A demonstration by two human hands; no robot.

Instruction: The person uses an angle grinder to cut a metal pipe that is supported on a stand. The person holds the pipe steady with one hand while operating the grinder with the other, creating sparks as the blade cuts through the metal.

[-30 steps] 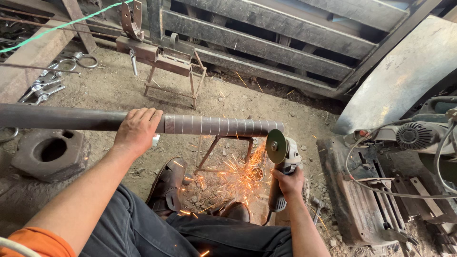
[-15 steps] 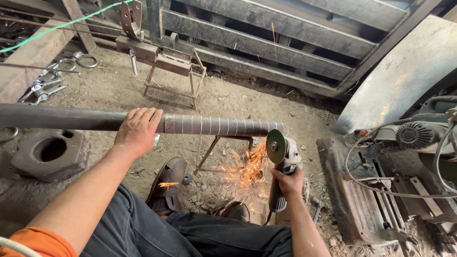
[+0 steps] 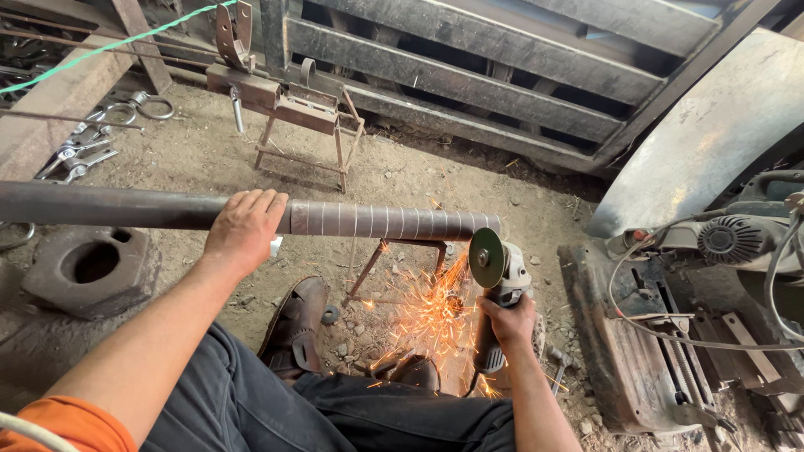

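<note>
Left hand (image 3: 245, 228) is wrapped over the pipe (image 3: 385, 223), fingers curled on top, pinning it down. Right hand (image 3: 507, 321) at about 4 o'clock from it, fingers clamped round the grinder (image 3: 496, 293), disc (image 3: 487, 258) against the pipe's right end, sparks (image 3: 431, 310) spraying down by the shoe (image 3: 295, 328) (stand (image 3: 306, 113) sits up at 12).

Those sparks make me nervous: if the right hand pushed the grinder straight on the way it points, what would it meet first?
Probably the end of the steel pipe. The right hand aims the angle grinder up and away, its disc beside that end. Beyond lies dirt floor, though depth is unclear.
</note>
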